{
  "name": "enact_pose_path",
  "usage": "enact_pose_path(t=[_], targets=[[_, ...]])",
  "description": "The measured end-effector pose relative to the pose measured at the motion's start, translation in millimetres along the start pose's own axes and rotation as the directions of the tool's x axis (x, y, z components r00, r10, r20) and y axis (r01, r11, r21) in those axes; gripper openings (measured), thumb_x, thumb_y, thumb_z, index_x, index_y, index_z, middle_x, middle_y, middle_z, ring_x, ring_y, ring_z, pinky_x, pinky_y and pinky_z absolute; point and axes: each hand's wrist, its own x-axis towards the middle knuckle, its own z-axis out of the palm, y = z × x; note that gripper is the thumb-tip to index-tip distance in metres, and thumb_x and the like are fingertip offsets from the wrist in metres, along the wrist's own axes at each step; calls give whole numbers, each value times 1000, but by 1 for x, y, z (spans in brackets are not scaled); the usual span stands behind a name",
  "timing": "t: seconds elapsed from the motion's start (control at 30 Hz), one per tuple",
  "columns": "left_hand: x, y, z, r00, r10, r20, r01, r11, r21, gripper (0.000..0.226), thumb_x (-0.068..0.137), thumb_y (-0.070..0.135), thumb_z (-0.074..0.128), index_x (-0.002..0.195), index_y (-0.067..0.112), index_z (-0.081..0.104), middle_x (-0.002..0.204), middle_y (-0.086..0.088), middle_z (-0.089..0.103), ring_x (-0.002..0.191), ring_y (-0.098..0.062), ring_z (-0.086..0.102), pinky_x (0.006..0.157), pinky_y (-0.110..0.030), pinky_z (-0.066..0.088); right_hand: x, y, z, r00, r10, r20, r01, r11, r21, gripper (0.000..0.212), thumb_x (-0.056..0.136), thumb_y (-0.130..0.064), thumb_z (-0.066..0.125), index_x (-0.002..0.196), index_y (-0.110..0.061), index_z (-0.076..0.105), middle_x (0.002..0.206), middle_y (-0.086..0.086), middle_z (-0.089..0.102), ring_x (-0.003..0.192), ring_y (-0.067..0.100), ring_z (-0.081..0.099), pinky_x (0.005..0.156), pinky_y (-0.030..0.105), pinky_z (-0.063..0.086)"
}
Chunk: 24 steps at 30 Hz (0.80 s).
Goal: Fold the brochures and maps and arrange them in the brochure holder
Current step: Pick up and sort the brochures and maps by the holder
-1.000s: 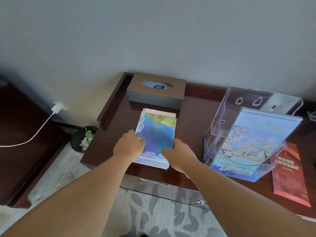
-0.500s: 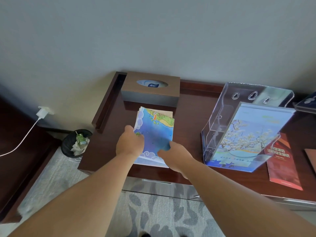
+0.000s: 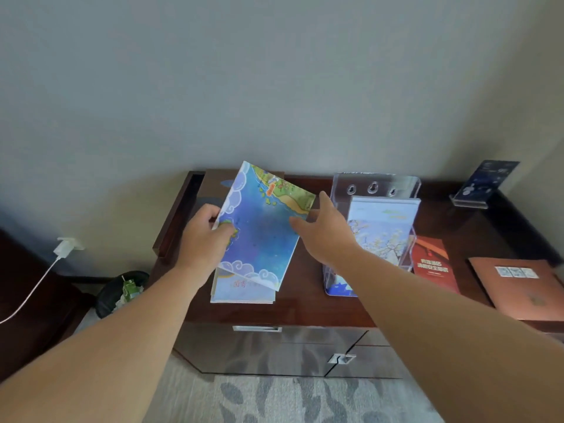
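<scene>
With our left hand [image 3: 205, 236] pinching the lifted map [image 3: 262, 230] — right hand [image 3: 323, 233] spread, empty — a one-sided grip may let it sag and misfold.

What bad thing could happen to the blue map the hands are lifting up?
The left hand pinches only one edge of the blue map, and the right hand looks open beside it, so the map might flop or slip back onto the stack underneath. The clear brochure holder stands close by the right hand and could perhaps get bumped.
</scene>
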Motion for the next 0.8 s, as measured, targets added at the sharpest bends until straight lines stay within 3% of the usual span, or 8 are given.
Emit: enact_pose_path(t=[0.07, 0.2, 0.27, 0.37, 0.5, 0.67, 0.8], targets=[[-16, 19, 7, 1000, 26, 9, -26, 999, -32, 13, 76, 10, 61, 71, 18, 53, 53, 9, 57, 49, -10, 48, 55, -29, 38, -9, -1, -18, 998, -23, -57, 27, 996, 81, 44, 89, -32, 61, 127, -19, 44, 101, -5, 64, 90, 24, 62, 63, 30, 44], [-57, 55, 30, 997, 66, 51, -63, 997, -53, 7, 70, 19, 60, 73, 18, 54, 55, 9, 56, 52, -11, 48, 56, -28, 38, -33, 20, -65, 992, 36, -117, -3, 962, 273, 49, 90, -31, 62, 136, -24, 45, 94, -2, 66, 81, 24, 68, 66, 38, 56], [-82, 70, 51, 993, 78, 88, -75, 996, -46, 7, 71, 19, 60, 75, 18, 54, 53, 11, 56, 49, -9, 47, 54, -27, 37, -48, 41, -93, 988, 64, -139, -16, 946, 324, 32, 88, -27, 62, 119, -24, 53, 79, -3, 64, 71, 23, 68, 68, 47, 60], [-120, 93, 94, 984, 115, 138, -113, 993, -26, 6, 75, 20, 60, 80, 21, 58, 58, 9, 62, 48, -6, 51, 55, -27, 40, -71, 82, -139, 974, 79, -210, -5, 943, 331, 17, 87, -22, 62, 99, -26, 50, 80, -3, 62, 78, 28, 69, 70, 53, 59], [-160, 123, 162, 956, 197, 217, -187, 980, -64, 16, 89, 12, 60, 88, 28, 63, 57, 14, 65, 49, 0, 57, 50, -16, 44, -98, 137, -199, 947, 137, -290, -40, 947, 318, 25, 85, -22, 61, 107, -23, 48, 86, -8, 62, 79, 21, 66, 75, 47, 59], [-188, 146, 238, 890, 212, 405, -228, 974, -10, 11, 88, 18, 59, 84, 27, 64, 62, 5, 68, 53, -10, 55, 62, -30, 45, -119, 198, -260, 903, 221, -369, -117, 951, 285, 46, 89, -28, 59, 131, -32, 40, 93, -9, 63, 81, 21, 68, 73, 45, 60], [-199, 152, 289, 838, 201, 507, -255, 966, 38, 7, 86, 23, 59, 83, 29, 61, 75, 2, 70, 66, -19, 63, 69, -39, 51, -122, 242, -288, 876, 312, -367, -218, 936, 277, 28, 88, -29, 57, 112, -33, 42, 92, -7, 65, 72, 26, 71, 71, 46, 61]])
